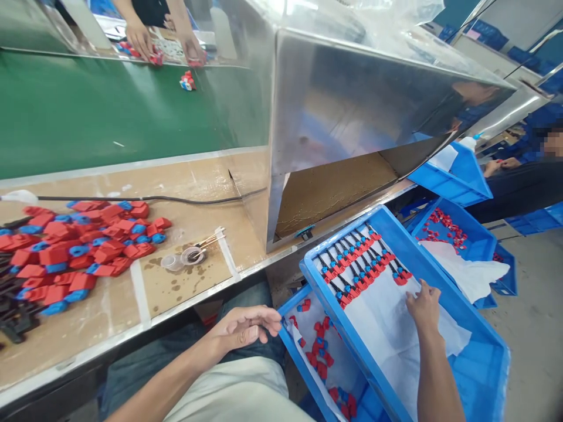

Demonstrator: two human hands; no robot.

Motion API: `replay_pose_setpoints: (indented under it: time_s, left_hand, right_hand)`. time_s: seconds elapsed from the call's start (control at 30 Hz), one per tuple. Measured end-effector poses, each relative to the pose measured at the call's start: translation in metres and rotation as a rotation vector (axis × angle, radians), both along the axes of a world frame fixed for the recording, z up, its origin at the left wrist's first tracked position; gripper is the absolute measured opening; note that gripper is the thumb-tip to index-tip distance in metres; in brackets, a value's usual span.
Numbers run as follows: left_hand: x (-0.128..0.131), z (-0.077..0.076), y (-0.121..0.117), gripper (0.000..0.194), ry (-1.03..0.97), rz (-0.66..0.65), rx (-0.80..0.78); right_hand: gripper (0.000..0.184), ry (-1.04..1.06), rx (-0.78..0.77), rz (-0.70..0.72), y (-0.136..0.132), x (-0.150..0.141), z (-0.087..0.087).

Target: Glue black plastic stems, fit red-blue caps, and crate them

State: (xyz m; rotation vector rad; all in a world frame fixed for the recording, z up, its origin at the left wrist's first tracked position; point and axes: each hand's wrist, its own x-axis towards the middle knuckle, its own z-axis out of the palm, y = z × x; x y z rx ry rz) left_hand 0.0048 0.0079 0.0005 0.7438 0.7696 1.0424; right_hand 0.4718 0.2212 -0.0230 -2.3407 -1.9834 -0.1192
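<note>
My right hand [424, 305] is over the upper blue crate [475, 375], fingers apart and slightly bent, nothing visible in them. Just beyond its fingertips lie red-and-blue plastic parts with black stems [400, 275], the end of rows laid on a white sheet [382, 334]. My left hand [250, 328] hovers in front of my body, fingers loosely stretched and holding nothing. It is close to the lower blue crate [290, 346], where loose red and blue parts [321, 351] are scattered.
A pile of red-and-blue parts [79, 246] and black pieces [17, 310] lies on the bench [176, 328], near small cups [193, 255] with swabs. A metal housing [352, 105] spans the green conveyor belt [109, 117]. Co-workers' hands [141, 38] show opposite; another person [519, 176] sits right.
</note>
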Motion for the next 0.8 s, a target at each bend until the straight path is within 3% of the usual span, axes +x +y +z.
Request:
replay_pose_setpoints:
  time_s: [0.13,0.23,0.47,0.6,0.7,0.8]
  left_hand:
    - [-0.012,-0.002,-0.007,0.049,0.047,-0.045,0.049]
    - [-0.018,0.002,-0.012,0.049,0.099,-0.098,0.091]
    - [-0.039,0.020,-0.035,0.044,0.239,-0.120,0.171]
    - [-0.061,0.025,-0.056,0.043,0.343,-0.063,0.197]
    - [-0.081,0.027,-0.070,0.042,0.393,-0.040,0.215]
    - [-0.102,0.029,-0.082,0.043,0.414,-0.019,0.250]
  right_hand:
    - [0.049,0.047,0.055,-0.047,-0.026,-0.009,0.028]
    - [0.043,0.123,0.105,0.021,-0.047,-0.038,0.042]
    - [0.044,0.333,0.233,0.293,-0.112,-0.166,0.050]
    - [0.025,0.599,0.218,0.603,-0.145,-0.244,0.049]
    - [0.019,0.649,0.187,0.698,-0.151,-0.281,0.054]
    - [0.020,0.656,0.149,0.762,-0.147,-0.299,0.062]
